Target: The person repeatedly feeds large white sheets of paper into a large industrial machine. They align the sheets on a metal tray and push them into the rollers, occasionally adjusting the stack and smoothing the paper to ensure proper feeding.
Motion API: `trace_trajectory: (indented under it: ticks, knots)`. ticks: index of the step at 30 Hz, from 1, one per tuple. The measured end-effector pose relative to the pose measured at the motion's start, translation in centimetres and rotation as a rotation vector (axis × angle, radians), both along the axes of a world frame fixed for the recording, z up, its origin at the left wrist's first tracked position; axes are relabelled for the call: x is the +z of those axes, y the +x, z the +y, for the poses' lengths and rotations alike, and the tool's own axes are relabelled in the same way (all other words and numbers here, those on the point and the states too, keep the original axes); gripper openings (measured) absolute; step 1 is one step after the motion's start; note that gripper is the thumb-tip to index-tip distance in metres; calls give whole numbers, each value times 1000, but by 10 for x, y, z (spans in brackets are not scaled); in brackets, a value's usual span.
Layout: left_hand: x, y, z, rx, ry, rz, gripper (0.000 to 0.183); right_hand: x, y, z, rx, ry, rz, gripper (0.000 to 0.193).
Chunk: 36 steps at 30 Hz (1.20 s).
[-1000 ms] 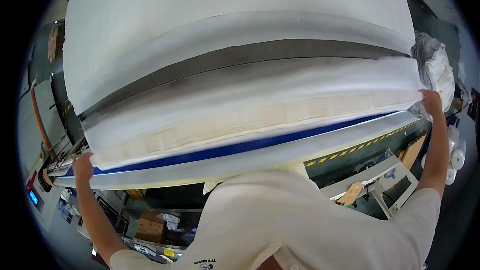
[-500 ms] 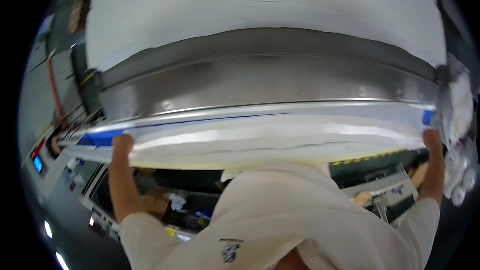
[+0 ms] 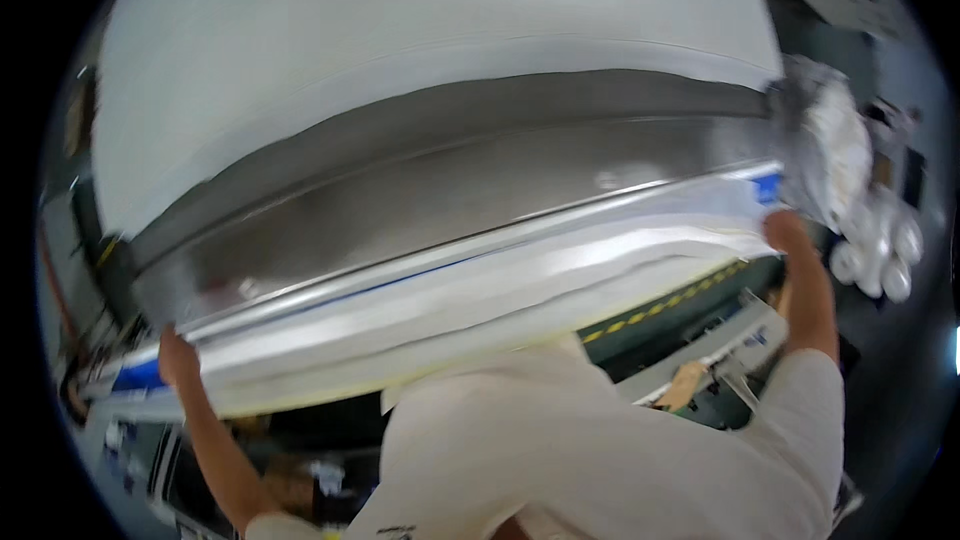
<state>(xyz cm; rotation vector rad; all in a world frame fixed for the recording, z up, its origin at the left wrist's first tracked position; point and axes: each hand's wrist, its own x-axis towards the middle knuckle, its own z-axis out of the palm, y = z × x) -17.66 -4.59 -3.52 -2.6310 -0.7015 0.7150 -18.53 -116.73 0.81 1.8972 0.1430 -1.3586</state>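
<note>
A long white fabric sheet (image 3: 440, 307) stretches sideways in front of my body, with soft folds along its length. At its left end, my left hand (image 3: 179, 358) is closed on the fabric edge, close to the silver rail. Far to the right, my right hand (image 3: 786, 231) has its fingers closed around the other end of the same fabric. Under the fabric, a blue surface (image 3: 140, 377) shows beside my left hand, and a blue patch (image 3: 767, 188) shows just above my right hand. The fingertips of both hands are partly hidden.
Beyond the fabric lies a wide grey metal plate (image 3: 450, 180) with a silver rail (image 3: 420, 253) along its near edge. A broad white cloth (image 3: 420, 20) covers the far side. Clear plastic bags (image 3: 835, 145) and white rolls (image 3: 878, 250) sit at the right. Yellow-black striped tape (image 3: 650, 312) runs below.
The view has turned, so the rail and fabric now slope up to the right. My left hand is nearer the metal plate's edge. Both hands still hold the fabric ends.
</note>
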Motion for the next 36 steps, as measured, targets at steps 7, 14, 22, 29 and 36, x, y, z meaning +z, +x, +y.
trace_trajectory:
  ticks: [7, 14, 22, 29, 36]
  knots:
    - [-2, 29, -148, -180, -124, -108, 31, 35, 29, 70, -375, 123, -116, 43]
    - [-12, 28, -152, -197, -189, -190, 29, 8, 29, 68, -354, 239, -156, 43]
    - [-18, 20, -125, -236, -231, -272, 27, -9, 54, 143, -304, 485, -172, 44]
    - [2, 6, -218, -342, -646, -428, 27, -5, 35, 227, -273, 692, 42, 39]
    - [46, -10, -424, -655, -1393, -230, 39, 17, 18, 326, -320, 933, 145, 39]
